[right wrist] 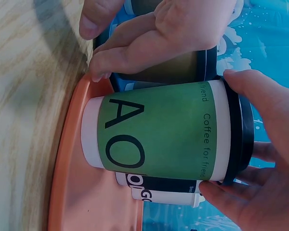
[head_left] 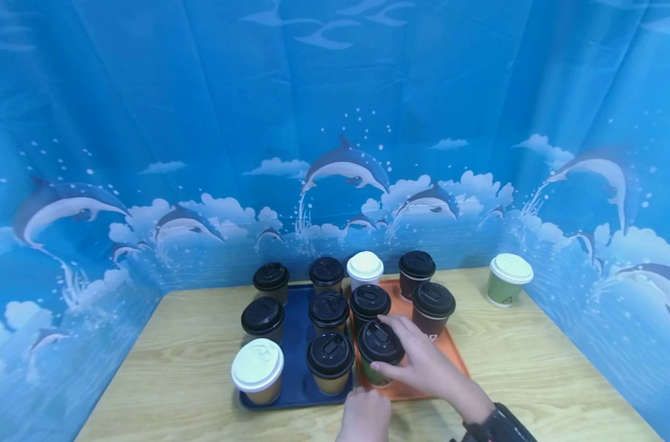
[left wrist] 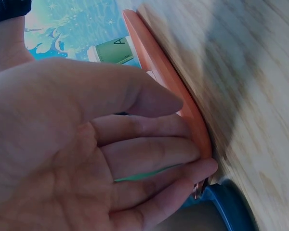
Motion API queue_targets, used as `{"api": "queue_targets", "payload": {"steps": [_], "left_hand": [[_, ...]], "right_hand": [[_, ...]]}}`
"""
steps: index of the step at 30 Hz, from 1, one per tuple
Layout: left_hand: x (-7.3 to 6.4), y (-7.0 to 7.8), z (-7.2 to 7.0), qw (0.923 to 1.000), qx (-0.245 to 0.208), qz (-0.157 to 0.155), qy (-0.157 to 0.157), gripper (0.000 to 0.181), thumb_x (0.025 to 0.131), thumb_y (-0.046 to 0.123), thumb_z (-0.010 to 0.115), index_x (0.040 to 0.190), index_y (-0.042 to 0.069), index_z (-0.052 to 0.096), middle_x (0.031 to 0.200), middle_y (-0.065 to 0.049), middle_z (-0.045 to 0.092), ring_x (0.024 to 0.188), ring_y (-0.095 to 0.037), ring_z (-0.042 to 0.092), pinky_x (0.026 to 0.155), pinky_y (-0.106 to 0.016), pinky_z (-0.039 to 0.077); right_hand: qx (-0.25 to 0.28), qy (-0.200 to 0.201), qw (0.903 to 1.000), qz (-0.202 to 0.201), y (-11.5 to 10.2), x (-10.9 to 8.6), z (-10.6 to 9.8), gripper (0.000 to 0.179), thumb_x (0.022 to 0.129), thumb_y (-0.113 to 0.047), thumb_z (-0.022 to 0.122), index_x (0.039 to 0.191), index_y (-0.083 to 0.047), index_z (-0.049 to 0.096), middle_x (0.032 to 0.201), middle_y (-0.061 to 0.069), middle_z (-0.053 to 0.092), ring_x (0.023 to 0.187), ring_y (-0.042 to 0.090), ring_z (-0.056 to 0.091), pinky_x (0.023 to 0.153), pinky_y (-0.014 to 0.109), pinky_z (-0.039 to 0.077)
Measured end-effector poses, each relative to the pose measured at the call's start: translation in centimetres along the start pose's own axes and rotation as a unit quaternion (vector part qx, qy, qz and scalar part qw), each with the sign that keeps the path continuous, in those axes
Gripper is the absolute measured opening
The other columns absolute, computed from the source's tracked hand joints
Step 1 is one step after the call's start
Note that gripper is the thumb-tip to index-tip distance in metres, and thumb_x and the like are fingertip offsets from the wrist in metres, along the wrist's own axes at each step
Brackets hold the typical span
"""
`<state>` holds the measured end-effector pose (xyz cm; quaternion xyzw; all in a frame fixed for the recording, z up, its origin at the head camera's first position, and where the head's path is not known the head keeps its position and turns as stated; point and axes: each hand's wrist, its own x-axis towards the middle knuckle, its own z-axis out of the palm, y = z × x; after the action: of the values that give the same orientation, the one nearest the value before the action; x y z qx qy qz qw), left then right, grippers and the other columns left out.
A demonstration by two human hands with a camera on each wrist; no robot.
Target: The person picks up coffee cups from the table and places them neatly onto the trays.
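Note:
My right hand point(head_left: 423, 362) holds a green-sleeved paper coffee cup point(right wrist: 159, 132) by its black lid point(head_left: 380, 341), thumb on one side and fingers on the other. The cup is upright at the near left corner of the orange tray point(head_left: 417, 391). At the near edge where the two trays meet, my left hand point(head_left: 365, 414) lies low, its fingertips point(left wrist: 202, 169) right at the orange rim. Its fingers are loosely bent, with nothing between them and the thumb. A black-lidded kraft cup point(head_left: 330, 362) stands on the blue tray point(head_left: 296, 399) just left of it.
More lidded cups stand on both trays, including a white-lidded cup point(head_left: 257, 371) at front left and a dark brown cup point(head_left: 433, 307) right of my right hand. A green cup with a white lid point(head_left: 508, 279) stands alone at back right. A blue dolphin curtain point(head_left: 335, 92) encloses the table.

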<state>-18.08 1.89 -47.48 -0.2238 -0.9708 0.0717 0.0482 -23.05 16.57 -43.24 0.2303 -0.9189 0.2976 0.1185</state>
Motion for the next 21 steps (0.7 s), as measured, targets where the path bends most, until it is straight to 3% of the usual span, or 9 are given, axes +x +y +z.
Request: {"api": "queue_targets", "payload": {"steps": [21], "left_hand": [[0.09,-0.02,-0.09,0.9996,-0.026,-0.014,0.0,0.005,0.077,0.022,0.08,0.08,0.018,0.077,0.075,0.004,0.069,0.069,-0.015,0.059,0.065,-0.028,0.052]], "right_hand": [[0.019,-0.02,0.9995,0.017,-0.34,-0.38,-0.32,0.08,0.083,-0.052,0.08,0.144,-0.008,0.051,0.137,0.007,0.057,0.127,0.027,0.056,0.102,0.051,0.049]]}}
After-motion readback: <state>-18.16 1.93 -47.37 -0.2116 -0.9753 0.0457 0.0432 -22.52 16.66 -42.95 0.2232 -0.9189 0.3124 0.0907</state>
